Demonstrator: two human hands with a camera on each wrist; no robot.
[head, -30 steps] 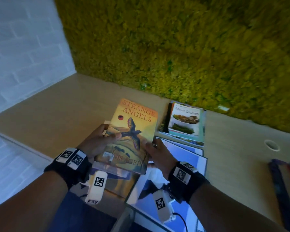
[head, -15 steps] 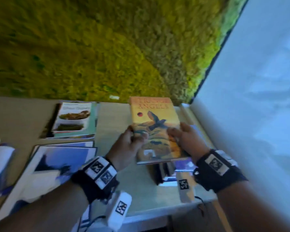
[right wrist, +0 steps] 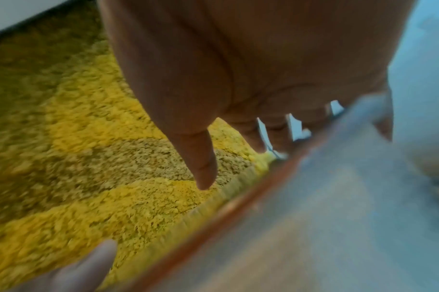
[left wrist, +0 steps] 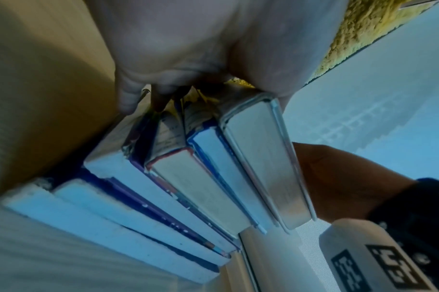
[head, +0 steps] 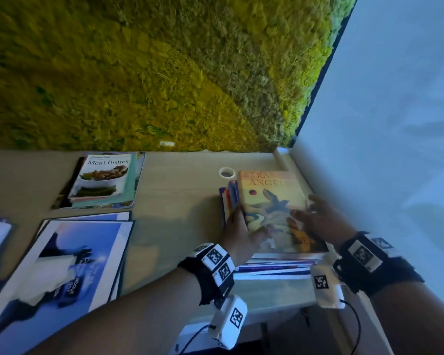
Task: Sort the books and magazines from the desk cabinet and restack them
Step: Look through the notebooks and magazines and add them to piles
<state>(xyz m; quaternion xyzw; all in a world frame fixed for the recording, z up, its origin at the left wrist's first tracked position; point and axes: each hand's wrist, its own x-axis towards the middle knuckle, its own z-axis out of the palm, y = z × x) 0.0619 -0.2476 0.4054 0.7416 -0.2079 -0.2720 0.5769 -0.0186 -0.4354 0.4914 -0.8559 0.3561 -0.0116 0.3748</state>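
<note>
An orange book, "Strange Angels" (head: pixel 272 201), lies face up on top of a stack of books (head: pixel 274 265) at the right end of the desk (head: pixel 177 201). My left hand (head: pixel 241 226) grips its left edge, thumb on the cover and fingers curled down the stack's side. The left wrist view shows the orange book's page edge (left wrist: pixel 263 168) above several offset books (left wrist: pixel 163 187). My right hand (head: pixel 315 219) rests over the cover's right side with straight, spread fingers. In the right wrist view its fingers (right wrist: pixel 203 158) point past the blurred book (right wrist: pixel 313 197).
A pile topped by a "Meat Dishes" booklet (head: pixel 105 180) lies at the back left. Large blue magazines (head: pixel 69 260) lie front left. A cable hole (head: pixel 226 172) sits behind the stack. A moss wall (head: pixel 164 73) backs the desk; a white wall (head: pixel 382 149) closes the right.
Both hands carried the orange book to the right and set it down on the stack. My right hand has let go and spread its fingers over the cover.
</note>
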